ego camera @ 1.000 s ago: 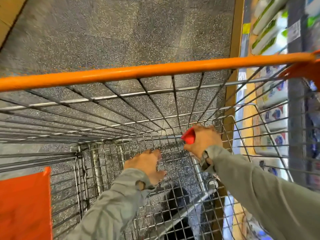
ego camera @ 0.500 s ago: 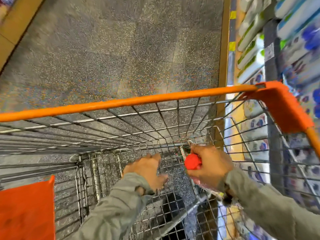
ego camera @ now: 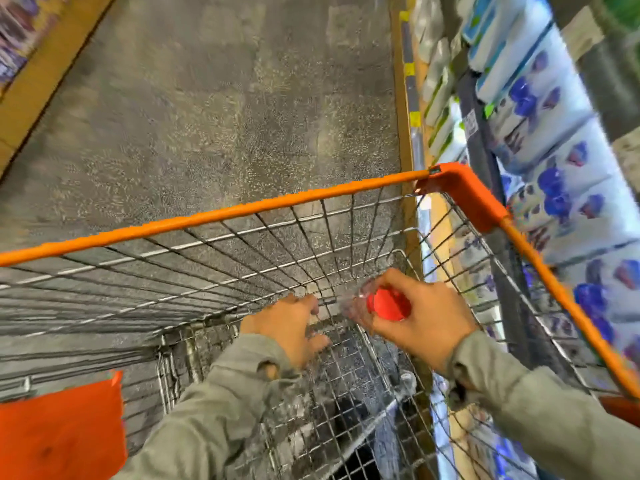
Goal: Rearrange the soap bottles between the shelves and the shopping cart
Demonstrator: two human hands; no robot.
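Note:
A soap bottle with a red cap [ego camera: 389, 304] and a clear body is held by my right hand [ego camera: 420, 322], whose fingers curl round its top, inside the wire shopping cart [ego camera: 242, 213] with an orange rim. Most of the bottle is hidden by the hand and by blur. My left hand [ego camera: 289, 327] hangs over the cart's wire floor, fingers loosely spread, holding nothing. Both arms wear grey sleeves.
Shelves [ego camera: 554, 140] with white and blue packages run along the right, close to the cart's right side. An orange flap [ego camera: 62, 431] sits at the cart's near left. Speckled grey floor [ego camera: 225, 98] lies ahead. Another shelf edge [ego camera: 20, 64] stands far left.
The view has tilted up and turned, so the cart's front rim sits lower in the frame. My right hand has lifted the red-capped bottle slightly; the left hand stays over the cart floor.

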